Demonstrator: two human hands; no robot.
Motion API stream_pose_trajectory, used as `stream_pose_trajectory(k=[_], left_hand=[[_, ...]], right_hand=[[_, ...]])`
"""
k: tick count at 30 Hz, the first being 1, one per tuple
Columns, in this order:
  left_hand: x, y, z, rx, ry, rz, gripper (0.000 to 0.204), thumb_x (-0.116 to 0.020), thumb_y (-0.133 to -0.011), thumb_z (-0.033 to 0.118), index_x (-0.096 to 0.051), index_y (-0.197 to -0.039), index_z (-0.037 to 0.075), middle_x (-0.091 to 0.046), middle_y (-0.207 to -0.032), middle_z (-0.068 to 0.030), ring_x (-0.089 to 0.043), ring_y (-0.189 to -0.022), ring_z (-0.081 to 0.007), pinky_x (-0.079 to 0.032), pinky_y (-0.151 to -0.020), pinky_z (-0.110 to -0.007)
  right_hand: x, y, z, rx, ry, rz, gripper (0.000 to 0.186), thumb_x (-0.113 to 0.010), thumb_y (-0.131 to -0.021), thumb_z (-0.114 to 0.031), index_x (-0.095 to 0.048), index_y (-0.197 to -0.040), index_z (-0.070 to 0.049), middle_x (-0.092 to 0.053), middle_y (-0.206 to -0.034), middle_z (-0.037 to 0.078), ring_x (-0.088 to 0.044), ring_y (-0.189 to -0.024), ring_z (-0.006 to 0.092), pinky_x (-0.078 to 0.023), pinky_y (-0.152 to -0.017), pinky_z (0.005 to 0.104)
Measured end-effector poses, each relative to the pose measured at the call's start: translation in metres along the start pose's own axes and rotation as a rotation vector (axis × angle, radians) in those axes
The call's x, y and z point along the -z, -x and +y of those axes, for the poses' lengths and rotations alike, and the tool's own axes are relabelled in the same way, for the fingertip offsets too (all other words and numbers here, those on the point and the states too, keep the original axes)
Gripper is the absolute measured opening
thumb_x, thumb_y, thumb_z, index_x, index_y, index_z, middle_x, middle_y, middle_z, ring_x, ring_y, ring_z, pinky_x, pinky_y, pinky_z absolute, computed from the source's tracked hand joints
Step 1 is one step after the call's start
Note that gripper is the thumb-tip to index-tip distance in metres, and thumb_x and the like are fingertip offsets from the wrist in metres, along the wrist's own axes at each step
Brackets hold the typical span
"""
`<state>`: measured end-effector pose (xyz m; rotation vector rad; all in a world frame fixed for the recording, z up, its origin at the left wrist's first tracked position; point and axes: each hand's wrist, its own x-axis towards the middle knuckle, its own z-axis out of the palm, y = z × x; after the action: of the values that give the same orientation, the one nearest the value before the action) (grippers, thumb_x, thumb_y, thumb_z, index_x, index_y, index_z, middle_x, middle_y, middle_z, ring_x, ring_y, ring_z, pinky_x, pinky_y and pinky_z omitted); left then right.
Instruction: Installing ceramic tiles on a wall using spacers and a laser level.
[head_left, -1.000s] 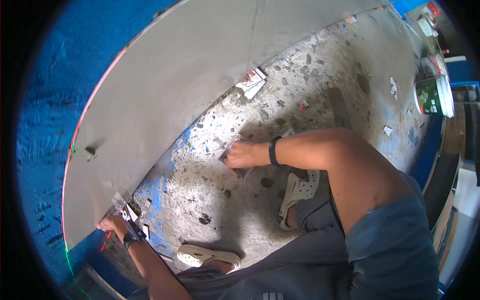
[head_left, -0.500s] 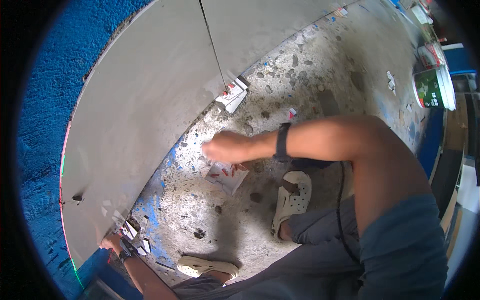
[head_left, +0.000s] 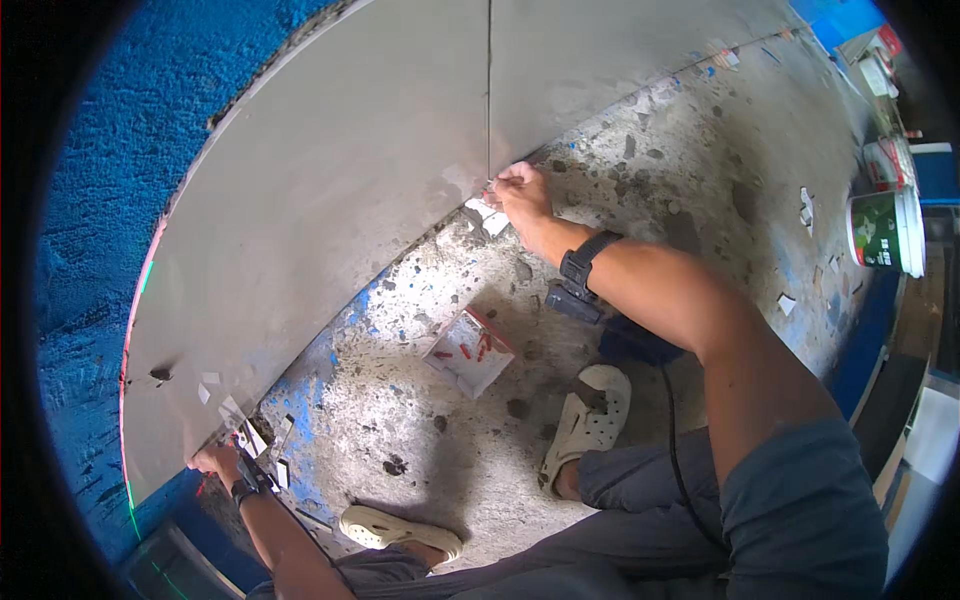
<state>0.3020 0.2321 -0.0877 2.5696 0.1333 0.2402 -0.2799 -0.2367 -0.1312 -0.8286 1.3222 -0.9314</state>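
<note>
My right hand (head_left: 522, 195), with thumb and fingers pinched together, is at the foot of the dark seam between two large grey tiles (head_left: 300, 200). White tile scraps (head_left: 490, 218) lie under its fingertips, with a small bit of red beside them; what the fingers hold is too small to make out. Low at the left, my left hand (head_left: 213, 459) has its fingers bent at the tile's bottom corner, their grip partly hidden. Thin white offcuts (head_left: 254, 438) stand near it. On the floor between the hands sits a shallow white box (head_left: 470, 375) holding several small red wedges (head_left: 484, 347).
Rough blue wall (head_left: 110, 200) borders the tile's curving outer edge. A dark blue corded thing (head_left: 640, 342) lies by my right shoe (head_left: 590, 425), its black cable (head_left: 674, 440) running past my leg. A green and white bucket (head_left: 885, 232) stands far right. Chips litter the concrete floor.
My right hand has moved from above the white box up to the seam's foot, covering the scraps and red pieces there. My left hand stays at the tile's corner. The view has shifted slightly.
</note>
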Motion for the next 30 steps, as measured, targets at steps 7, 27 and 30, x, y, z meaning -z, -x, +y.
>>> stream_pose_trajectory(k=[7, 27, 30], left_hand=[[0.027, -0.006, 0.043, 0.305, 0.695, 0.119, 0.035, -0.063, -0.085, 0.017, -0.054, -0.115, 0.002, -0.059, -0.123, -0.0175, -0.064, -0.101, -0.0323, -0.061, -0.075, -0.047], [0.025, -0.036, 0.012, -0.017, 0.101, 0.183, 0.037, -0.062, -0.086, 0.018, -0.054, -0.115, -0.004, -0.064, -0.114, -0.0145, -0.066, -0.093, -0.0287, -0.061, -0.068, -0.043], [0.001, 0.011, 0.027, 0.086, 0.368, 0.178, 0.037, -0.059, -0.088, 0.023, -0.056, -0.112, -0.006, -0.064, -0.113, -0.0160, -0.067, -0.091, -0.0295, -0.061, -0.066, -0.043]], right_hand=[[-0.017, -0.001, 0.005, 0.086, 0.041, 0.057, 0.006, -0.054, -0.092, 0.003, -0.052, -0.098, 0.001, -0.061, -0.089, 0.010, -0.067, -0.071, 0.0188, -0.054, -0.063, 0.0296], [-0.023, -0.005, -0.005, 0.067, 0.129, -0.020, 0.017, -0.057, -0.088, 0.005, -0.046, -0.100, 0.004, -0.062, -0.088, 0.014, -0.067, -0.067, 0.0180, -0.054, -0.057, 0.0276], [-0.007, -0.006, -0.005, 0.041, 0.141, -0.021, 0.016, -0.058, -0.089, 0.004, -0.047, -0.100, 0.004, -0.063, -0.090, 0.013, -0.067, -0.067, 0.0179, -0.053, -0.056, 0.0275]])
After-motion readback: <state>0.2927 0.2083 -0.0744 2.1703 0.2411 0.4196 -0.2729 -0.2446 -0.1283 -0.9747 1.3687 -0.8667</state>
